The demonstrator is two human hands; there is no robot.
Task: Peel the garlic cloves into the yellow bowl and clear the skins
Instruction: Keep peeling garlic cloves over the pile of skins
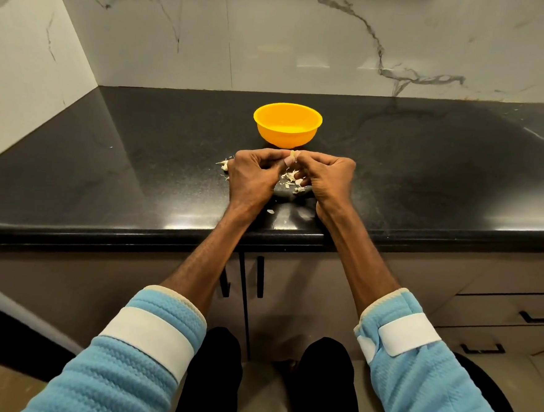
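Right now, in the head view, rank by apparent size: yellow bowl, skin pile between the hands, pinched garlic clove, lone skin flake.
1. yellow bowl
2. skin pile
3. garlic clove and lone skin flake: both tiny, clove mostly hidden; unranked.

One yellow bowl (287, 125) stands on the counter (138, 164), between the hands and the back edge. There are two hands, the left hand (253, 175) and the right hand (327, 177), and one garlic clove (294, 155) is pinched between them. The skins (289, 176) heaped under the hands are too many and too small to count. A second small cluster (224, 165) lies just beside the left hand, and one lone scrap (270, 211) lies near the front edge. Four black handles (260, 275) show below the front edge: two upright, two level.
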